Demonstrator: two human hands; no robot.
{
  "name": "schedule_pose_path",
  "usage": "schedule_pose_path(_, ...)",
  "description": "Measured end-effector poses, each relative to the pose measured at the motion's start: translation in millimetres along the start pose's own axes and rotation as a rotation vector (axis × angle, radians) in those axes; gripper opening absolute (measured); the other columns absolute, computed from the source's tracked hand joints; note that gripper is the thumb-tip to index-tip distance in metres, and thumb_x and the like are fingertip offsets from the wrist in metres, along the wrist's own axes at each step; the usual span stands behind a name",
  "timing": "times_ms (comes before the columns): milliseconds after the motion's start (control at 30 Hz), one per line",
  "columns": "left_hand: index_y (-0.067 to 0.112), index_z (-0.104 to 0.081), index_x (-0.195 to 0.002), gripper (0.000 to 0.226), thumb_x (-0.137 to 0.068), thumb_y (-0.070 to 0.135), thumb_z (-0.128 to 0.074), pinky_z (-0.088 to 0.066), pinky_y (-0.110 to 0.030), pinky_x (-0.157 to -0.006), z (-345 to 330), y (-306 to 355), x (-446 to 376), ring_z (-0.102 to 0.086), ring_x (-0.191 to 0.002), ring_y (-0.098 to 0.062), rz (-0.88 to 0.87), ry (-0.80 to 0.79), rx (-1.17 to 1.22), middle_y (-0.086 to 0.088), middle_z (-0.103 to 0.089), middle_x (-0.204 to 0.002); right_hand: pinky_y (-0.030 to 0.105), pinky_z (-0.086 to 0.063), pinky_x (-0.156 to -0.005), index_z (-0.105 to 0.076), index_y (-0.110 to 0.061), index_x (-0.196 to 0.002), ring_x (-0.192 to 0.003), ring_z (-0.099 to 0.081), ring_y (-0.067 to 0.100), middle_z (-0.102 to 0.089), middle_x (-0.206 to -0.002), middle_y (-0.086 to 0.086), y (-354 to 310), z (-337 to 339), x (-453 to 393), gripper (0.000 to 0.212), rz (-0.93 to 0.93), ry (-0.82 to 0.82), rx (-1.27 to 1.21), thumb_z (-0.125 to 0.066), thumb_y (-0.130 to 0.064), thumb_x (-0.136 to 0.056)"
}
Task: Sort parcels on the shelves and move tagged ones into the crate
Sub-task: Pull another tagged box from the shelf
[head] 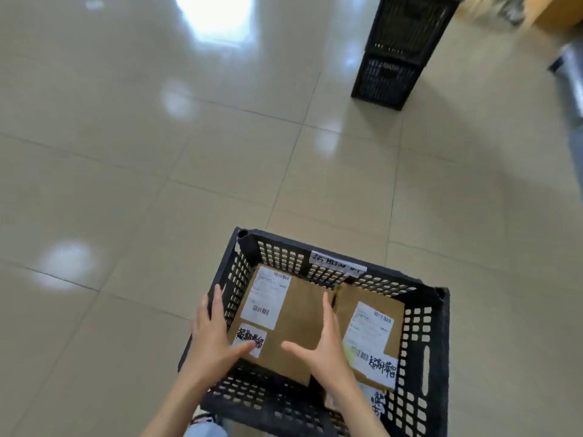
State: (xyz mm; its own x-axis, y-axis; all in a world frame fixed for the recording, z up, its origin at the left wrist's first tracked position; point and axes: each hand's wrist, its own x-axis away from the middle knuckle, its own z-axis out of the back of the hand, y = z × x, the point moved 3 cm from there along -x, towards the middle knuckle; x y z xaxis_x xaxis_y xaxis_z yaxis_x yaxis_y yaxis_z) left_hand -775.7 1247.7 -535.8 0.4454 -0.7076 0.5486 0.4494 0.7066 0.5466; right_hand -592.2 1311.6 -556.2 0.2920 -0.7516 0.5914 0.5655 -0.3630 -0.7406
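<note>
A black crate (422, 313) on the tiled floor (157, 152) holds two brown parcels: the left parcel (293, 313) on top, the right parcel (369, 329) beside it, each with a shipping label and a handwritten tag. The left hand (214, 339) and right hand (325, 348) hover over the left parcel, fingers spread wide, gripping nothing. Further off stands a second crate (400, 55).
</note>
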Motion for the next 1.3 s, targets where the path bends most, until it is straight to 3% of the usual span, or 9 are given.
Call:
schedule_pose_path(167,0.023,0.008,-0.148,0.121,-0.066,0.042,-0.079,-0.011,-0.042,-0.116,43.6,14.0,55.2,0.001,-0.146,-0.026,0.014,0.108,0.068,-0.011,0.000,-0.158,0.047,-0.014,-0.116,0.008,-0.040,-0.146,-0.145,-0.003,0.012,0.003,-0.157,-0.014,-61.2,9.7,43.1,0.120,0.129,0.011,-0.010,-0.080,-0.038,-0.066)
schedule_pose_path(300,0.025,0.011,-0.147,0.118,-0.069,0.052,-0.073,-0.013,-0.038,-0.115,82.4,-11.8,107.5,-0.004,-0.145,-0.027,0.077,0.175,0.082,-0.011,-0.001,-0.157,0.034,-0.025,-0.110,0.001,-0.034,-0.148,-0.138,-0.019,0.010,-0.007,-0.156,-0.010,-98.0,-14.7,77.3,0.115,0.225,-0.044,-0.020,-0.080,-0.030,-0.066)
schedule_pose_path(433,0.025,0.009,-0.147,0.109,-0.074,0.051,-0.068,-0.015,-0.033,-0.113,126.6,-76.9,174.5,-0.008,-0.146,-0.024,0.168,0.283,0.144,-0.011,-0.007,-0.156,0.035,-0.026,-0.112,-0.003,-0.034,-0.149,-0.144,-0.012,0.017,-0.006,-0.156,-0.008,-121.1,-81.0,122.2,0.112,0.289,-0.195,0.011,-0.080,-0.029,-0.067)
schedule_pose_path(600,0.026,0.006,-0.147,0.106,-0.075,0.051,-0.068,-0.016,-0.026,-0.112,166.2,-202.1,294.9,-0.013,-0.145,-0.020,0.339,0.544,0.246,-0.009,-0.012,-0.156,0.026,-0.019,-0.112,-0.009,-0.015,-0.150,-0.141,-0.025,0.021,-0.027,-0.150,0.009,-130.7,-210.0,207.8,0.115,0.441,-0.351,0.193,-0.085,-0.018,-0.063)
schedule_pose_path(800,0.026,-0.001,-0.148,0.106,-0.072,0.057,-0.067,-0.020,-0.019,-0.110,165.6,-369.2,479.4,-0.019,-0.144,-0.013,0.585,0.884,0.341,-0.003,-0.018,-0.156,0.031,-0.026,-0.112,-0.011,-0.014,-0.150,-0.138,-0.032,0.027,-0.032,-0.150,0.013,-96.6,-394.1,358.5,0.121,0.603,-0.686,0.368,-0.088,-0.018,-0.056)
schedule_pose_path(933,0.028,-0.003,-0.148,0.099,-0.075,0.054,-0.065,-0.021,-0.021,-0.111,141.6,-442.1,592.6,-0.016,-0.144,-0.014,0.735,1.100,0.467,-0.002,-0.019,-0.155,0.031,-0.031,-0.110,-0.006,-0.015,-0.150,-0.136,-0.034,0.030,-0.033,-0.147,0.014,-54.0,-489.4,464.8,0.125,0.704,-0.950,0.473,-0.087,-0.021,-0.056)
schedule_pose_path(1067,0.030,-0.007,-0.146,0.097,-0.074,0.046,-0.070,-0.020,-0.026,-0.112,111.5,-482.7,680.5,-0.019,-0.143,-0.019,0.904,1.229,0.649,-0.004,-0.021,-0.153,0.031,-0.030,-0.110,-0.008,-0.020,-0.150,-0.135,-0.034,0.027,-0.032,-0.145,0.013,-17.3,-544.5,557.0,0.122,0.771,-1.179,0.571,-0.086,-0.024,-0.057)
schedule_pose_path(1300,0.024,-0.002,-0.147,0.099,-0.077,0.043,-0.070,-0.017,-0.024,-0.111,42.1,-525.1,781.2,-0.016,-0.144,-0.017,1.137,1.416,0.834,-0.007,-0.019,-0.153,0.037,-0.028,-0.112,-0.015,-0.018,-0.149,-0.135,-0.034,0.028,-0.031,-0.147,0.012,45.2,-608.0,662.4,0.117,0.794,-1.431,0.682,-0.087,-0.010,-0.057)
